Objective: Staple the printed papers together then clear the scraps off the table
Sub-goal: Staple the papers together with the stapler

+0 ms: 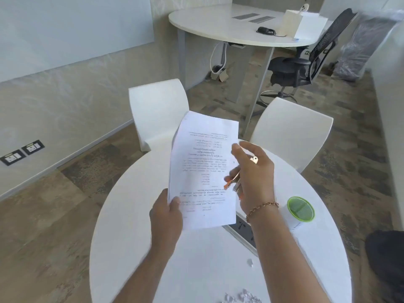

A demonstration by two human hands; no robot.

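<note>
Your left hand (167,213) pinches the printed papers (202,169) at their near-left corner, holding the thin white sheets above the table's middle; how many sheets, you cannot tell. At their 3 o'clock, your right hand (254,178) curls around a slim metal stapler (235,182) with orange trim. Crumpled scraps (242,297) lie at 6 o'clock on the smooth round table (131,226); one green-rimmed cup (300,209) at 3; two white chairs (157,106) at 12.

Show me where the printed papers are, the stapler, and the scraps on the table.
printed papers (202,167), head view, middle of the top sheet.
stapler (232,183), head view, orange-tipped metal body in the right hand.
scraps (242,297), head view, the pile at the table's near edge.
</note>
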